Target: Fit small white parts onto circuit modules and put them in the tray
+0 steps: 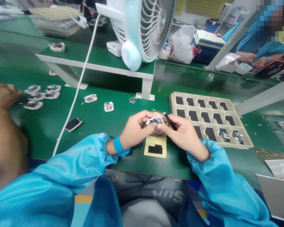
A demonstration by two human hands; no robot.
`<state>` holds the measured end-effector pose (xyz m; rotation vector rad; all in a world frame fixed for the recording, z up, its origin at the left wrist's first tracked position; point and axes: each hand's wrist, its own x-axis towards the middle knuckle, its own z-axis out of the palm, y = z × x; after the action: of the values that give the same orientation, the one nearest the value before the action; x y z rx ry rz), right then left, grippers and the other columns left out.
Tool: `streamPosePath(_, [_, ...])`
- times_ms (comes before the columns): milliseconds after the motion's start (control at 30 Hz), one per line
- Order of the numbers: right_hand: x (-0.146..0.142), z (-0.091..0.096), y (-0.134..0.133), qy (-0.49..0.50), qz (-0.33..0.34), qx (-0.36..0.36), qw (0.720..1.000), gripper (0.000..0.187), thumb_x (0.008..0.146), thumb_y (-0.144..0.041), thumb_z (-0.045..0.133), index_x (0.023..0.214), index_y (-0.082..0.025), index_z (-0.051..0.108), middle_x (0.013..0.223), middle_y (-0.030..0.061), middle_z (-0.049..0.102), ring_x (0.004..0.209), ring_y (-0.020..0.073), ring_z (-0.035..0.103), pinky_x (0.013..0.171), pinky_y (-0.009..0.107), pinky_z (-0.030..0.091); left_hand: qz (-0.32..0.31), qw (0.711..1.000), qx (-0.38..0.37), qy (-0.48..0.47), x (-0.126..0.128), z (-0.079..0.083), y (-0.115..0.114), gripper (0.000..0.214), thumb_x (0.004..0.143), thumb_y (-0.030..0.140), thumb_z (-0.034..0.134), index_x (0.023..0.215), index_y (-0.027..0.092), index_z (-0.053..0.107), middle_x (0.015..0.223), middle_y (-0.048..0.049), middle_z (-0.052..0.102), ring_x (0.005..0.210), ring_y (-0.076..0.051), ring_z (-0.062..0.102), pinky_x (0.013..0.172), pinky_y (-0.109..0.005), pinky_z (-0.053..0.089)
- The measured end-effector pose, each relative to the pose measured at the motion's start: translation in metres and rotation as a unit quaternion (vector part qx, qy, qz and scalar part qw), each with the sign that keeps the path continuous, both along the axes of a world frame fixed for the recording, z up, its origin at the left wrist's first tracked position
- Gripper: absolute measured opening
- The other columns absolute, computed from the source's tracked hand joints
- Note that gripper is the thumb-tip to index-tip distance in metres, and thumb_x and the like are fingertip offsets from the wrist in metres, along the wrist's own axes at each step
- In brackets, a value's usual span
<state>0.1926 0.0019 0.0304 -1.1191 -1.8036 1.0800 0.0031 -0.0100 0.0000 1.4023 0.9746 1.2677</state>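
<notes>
**Inspector A:** While both hands meet at frame centre, the left hand (134,130) pinches a small white electronic part (154,121) between thumb and fingertips, fingers narrow and curled around its left edge. Confirm the right?

**Inspector B:** Confirmed. The right hand (183,135) has its fingers closed on a thin dark tool (169,120), probably tweezers, though the view is too blurred to be sure. Its tip touches the part's upper right edge. The part is held just above a round holder (156,134), itself over a yellow card (155,148) with a black cutout.

**Inspector A:** Surroundings?

**Inspector B:** At three o'clock from the hands, a beige compartment tray (211,118) lies on the green bench (104,126); two cells in its near row hold parts. At nine to ten o'clock, loose white parts (41,94) lie scattered. At twelve o'clock, a fan (144,30) stands on a raised shelf (97,58). Another person's hands (253,58) show at two o'clock, well apart.
</notes>
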Motion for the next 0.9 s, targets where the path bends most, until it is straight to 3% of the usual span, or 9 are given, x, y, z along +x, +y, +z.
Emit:
streamPosePath(100, [0.004,0.005,-0.002,0.006,-0.041,0.03,0.999,0.026,0.087,-0.042,0.076,0.1,-0.02,0.073,0.088,0.0033,0.073,0.072,0.0164,0.066,0.062,0.029,0.053,0.032,0.991,0.071,0.107,-0.004,0.004,0.001,0.014,0.084,0.02,0.071,0.098,0.018,0.07,0.086,-0.0017,0.076,0.073,-0.015,0.069,0.067,-0.025,0.053])
streamPosePath(200, [0.005,0.009,-0.004,0.006,-0.068,0.142,0.987,0.012,0.094,-0.031,0.069,0.093,-0.02,0.072,0.087,0.0031,0.07,0.077,0.0153,0.065,0.068,0.029,0.053,0.035,0.969,0.14,0.199,-0.006,0.007,-0.002,0.016,0.083,0.018,0.07,0.099,0.02,0.074,0.091,-0.0005,0.077,0.08,-0.016,0.069,0.074,-0.027,0.052])
streamPosePath(300, [0.005,0.006,-0.002,-0.029,-0.024,0.225,0.974,0.004,0.091,-0.023,0.073,0.09,-0.019,0.072,0.085,0.0027,0.067,0.077,0.0143,0.062,0.068,0.029,0.051,0.029,0.955,0.171,0.242,-0.006,0.007,-0.003,0.015,0.085,0.019,0.069,0.098,0.022,0.076,0.09,-0.0001,0.078,0.079,-0.017,0.069,0.075,-0.029,0.05])
streamPosePath(467, [0.011,-0.007,0.004,-0.051,0.024,0.282,0.958,0.008,0.088,-0.021,0.076,0.095,-0.02,0.073,0.079,0.0014,0.063,0.071,0.0139,0.059,0.06,0.029,0.047,0.037,0.943,0.192,0.271,-0.007,0.004,0.0,0.019,0.087,0.016,0.066,0.103,0.022,0.075,0.09,0.0006,0.076,0.078,-0.016,0.066,0.077,-0.031,0.046])
streamPosePath(667, [0.013,-0.016,0.004,-0.064,0.041,0.321,0.944,0.018,0.093,-0.015,0.069,0.109,-0.024,0.072,0.09,0.0031,0.065,0.081,0.0156,0.065,0.069,0.03,0.054,0.02,0.935,0.191,0.3,-0.011,0.005,0.003,0.019,0.09,0.018,0.064,0.106,0.022,0.073,0.088,0.0005,0.073,0.081,-0.017,0.063,0.078,-0.033,0.042])
streamPosePath(900, [0.013,-0.017,0.005,-0.127,0.066,0.267,0.953,0.012,0.099,-0.022,0.061,0.111,-0.023,0.064,0.098,0.0045,0.064,0.087,0.0172,0.064,0.074,0.032,0.053,0.002,0.924,0.2,0.326,-0.013,0.004,0.003,0.021,0.092,0.019,0.062,0.11,0.024,0.072,0.096,0.0008,0.075,0.089,-0.019,0.064,0.083,-0.034,0.04])
